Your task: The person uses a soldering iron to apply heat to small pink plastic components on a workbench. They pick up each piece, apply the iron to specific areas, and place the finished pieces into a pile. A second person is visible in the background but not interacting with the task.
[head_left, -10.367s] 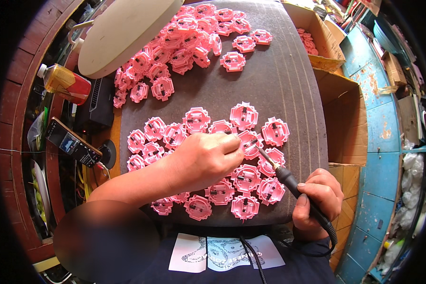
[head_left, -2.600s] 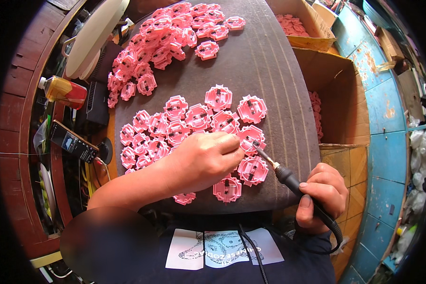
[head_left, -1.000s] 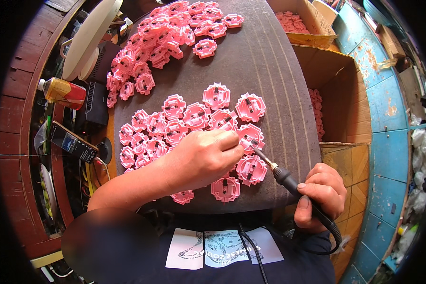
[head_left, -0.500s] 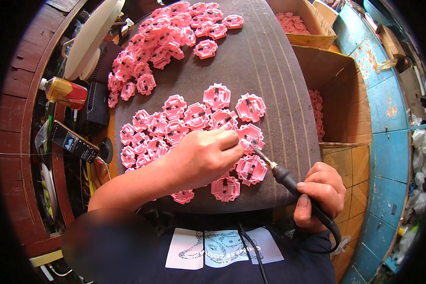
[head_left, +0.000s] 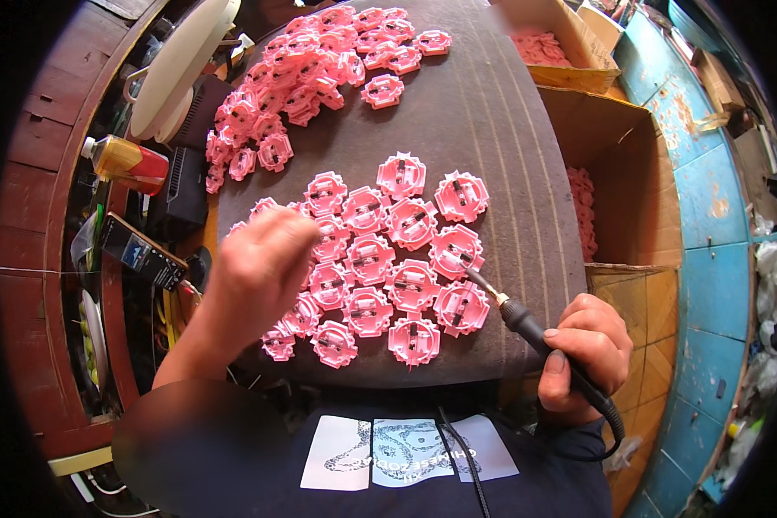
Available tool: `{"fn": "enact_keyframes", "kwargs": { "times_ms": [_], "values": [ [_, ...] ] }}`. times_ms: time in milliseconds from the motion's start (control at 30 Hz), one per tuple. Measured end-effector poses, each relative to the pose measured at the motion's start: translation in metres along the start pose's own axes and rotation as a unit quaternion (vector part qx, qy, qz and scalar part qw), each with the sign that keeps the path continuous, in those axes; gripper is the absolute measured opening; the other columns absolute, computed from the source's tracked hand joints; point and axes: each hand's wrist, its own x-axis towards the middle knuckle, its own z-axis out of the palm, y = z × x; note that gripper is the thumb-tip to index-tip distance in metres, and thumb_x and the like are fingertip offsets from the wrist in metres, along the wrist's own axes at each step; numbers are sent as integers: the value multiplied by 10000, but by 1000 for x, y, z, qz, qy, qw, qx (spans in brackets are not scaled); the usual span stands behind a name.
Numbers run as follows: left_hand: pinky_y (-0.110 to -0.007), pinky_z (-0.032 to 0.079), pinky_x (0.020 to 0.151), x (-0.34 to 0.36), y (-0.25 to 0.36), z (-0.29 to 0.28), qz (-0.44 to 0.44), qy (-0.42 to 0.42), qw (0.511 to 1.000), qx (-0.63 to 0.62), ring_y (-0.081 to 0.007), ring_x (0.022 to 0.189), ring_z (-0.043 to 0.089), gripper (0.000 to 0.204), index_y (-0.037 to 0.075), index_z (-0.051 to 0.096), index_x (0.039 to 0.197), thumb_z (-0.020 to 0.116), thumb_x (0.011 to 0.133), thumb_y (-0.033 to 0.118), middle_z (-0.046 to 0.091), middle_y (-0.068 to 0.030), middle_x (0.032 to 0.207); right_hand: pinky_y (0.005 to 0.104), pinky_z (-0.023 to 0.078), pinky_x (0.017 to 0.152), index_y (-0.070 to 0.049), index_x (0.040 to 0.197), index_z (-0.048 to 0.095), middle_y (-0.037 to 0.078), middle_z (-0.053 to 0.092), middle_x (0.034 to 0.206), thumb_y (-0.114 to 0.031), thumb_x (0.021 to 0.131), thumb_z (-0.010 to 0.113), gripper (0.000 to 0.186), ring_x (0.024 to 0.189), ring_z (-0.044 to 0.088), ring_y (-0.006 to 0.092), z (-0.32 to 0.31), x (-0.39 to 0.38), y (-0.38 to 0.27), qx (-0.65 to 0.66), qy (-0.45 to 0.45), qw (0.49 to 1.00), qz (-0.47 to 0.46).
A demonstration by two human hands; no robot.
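My right hand (head_left: 589, 354) is wrapped round the black handle of a soldering iron (head_left: 527, 326). The iron's metal tip meets a pink plastic housing (head_left: 456, 251) at the right side of a loose group of such parts. Each housing is roundish with notched edges and small black pieces inside. My left hand (head_left: 272, 269) hovers over the left part of the group and hides several housings. Its fingers are curled together, slightly blurred; whatever they pinch, if anything, cannot be made out. Nearest to them is another pink housing (head_left: 330, 238).
A heap of pink housings (head_left: 293, 73) covers the table's far left. The dark table (head_left: 509, 173) has cardboard boxes (head_left: 617, 173) with pink parts along its right. At left stand a phone (head_left: 142, 252), a drink bottle (head_left: 128, 164) and a white lamp-like disc (head_left: 181, 65).
My left hand has moved left and back from beside the iron's tip, uncovering the middle housings. The right hand keeps the soldering iron in nearly the same place.
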Motion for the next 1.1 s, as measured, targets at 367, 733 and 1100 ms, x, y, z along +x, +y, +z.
{"fn": "enact_keyframes", "kwargs": {
  "times_ms": [367,733,1100],
  "values": [
    [-562,533,858,-7,-117,-67,-313,76,897,303,-472,989,692,154,15,646,1035,622,948,140,704,-285,1015,363,376,542,2,905,632,112,506,699,-170,812,625,195,580,464,225,17,-14,8,-8,153,988,9],
    [-483,620,877,6,-214,-53,-471,-81,774,416,-382,1109,739,287,18,783,1086,667,831,84,740,-256,1154,359,357,578,21,909,619,110,512,733,-105,780,601,181,624,464,219,15,-25,20,31,115,993,7],
    [-424,608,908,4,-273,-14,-466,-194,676,537,-322,1189,632,302,4,757,1192,682,956,176,635,-203,1313,355,348,568,34,860,622,117,517,701,-140,817,629,180,605,453,213,18,-17,15,38,121,992,18]
  ]
}}
